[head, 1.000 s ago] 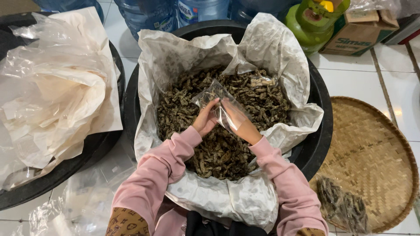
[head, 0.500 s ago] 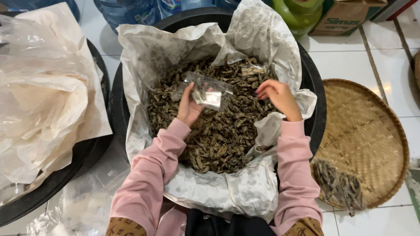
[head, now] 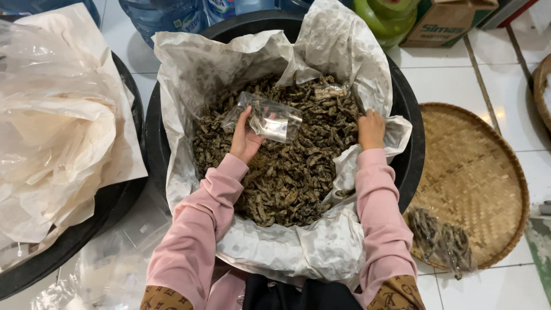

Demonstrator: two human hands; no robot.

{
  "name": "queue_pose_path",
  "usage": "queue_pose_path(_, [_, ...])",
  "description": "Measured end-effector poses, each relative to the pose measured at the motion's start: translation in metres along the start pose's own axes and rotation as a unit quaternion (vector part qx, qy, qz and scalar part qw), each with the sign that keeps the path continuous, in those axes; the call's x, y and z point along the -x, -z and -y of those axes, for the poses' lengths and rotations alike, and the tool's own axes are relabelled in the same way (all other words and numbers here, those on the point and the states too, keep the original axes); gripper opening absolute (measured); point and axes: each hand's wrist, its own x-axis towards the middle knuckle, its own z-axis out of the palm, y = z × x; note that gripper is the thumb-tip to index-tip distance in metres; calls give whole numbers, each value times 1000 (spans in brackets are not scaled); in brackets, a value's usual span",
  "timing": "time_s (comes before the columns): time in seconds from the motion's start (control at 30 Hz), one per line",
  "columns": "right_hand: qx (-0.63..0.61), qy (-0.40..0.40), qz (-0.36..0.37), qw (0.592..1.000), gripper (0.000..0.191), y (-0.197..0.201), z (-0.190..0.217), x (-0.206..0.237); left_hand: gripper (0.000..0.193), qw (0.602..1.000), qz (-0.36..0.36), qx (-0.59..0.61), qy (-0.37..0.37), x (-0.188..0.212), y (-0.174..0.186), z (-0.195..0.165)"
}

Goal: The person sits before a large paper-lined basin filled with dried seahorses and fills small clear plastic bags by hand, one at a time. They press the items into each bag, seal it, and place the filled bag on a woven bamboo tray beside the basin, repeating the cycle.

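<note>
**Two hands over a paper-lined tub**

One black tub fills the middle, its paper lining rising at the far rim; open floor shows only in narrow strips beside it. The left hand pinches one small clear bag between thumb and curled fingers, above the dried fish. The right hand rests fingers-down in the fish at the right edge, its grip hidden. One woven tray lies right, carrying one filled bag.

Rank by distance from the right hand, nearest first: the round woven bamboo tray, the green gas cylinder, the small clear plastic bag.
From the right hand:
1. Small clear plastic bag, to its left, in the left hand's grip.
2. Round woven bamboo tray, to its right.
3. Green gas cylinder, beyond the tub.
</note>
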Motion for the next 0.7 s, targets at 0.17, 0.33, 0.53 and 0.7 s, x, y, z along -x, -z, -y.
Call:
queue_pose_path(0.17, [27,14,-37,999,12,14,10,0,55,1000,11,3,-1,2,-8,-4])
queue_pose_path(0.33, [-18,49,-48,997,11,19,15,-2,56,1000,17,-16,-2,3,-14,-11])
queue_pose_path(0.53, [-63,50,41,996,10,10,12,-1,52,1000,0,-3,-8,0,-11,-15])
queue_pose_path(0.7, [-113,33,56,991,13,14,13,-5,52,999,10,-3,-32,-6,-2,-16])
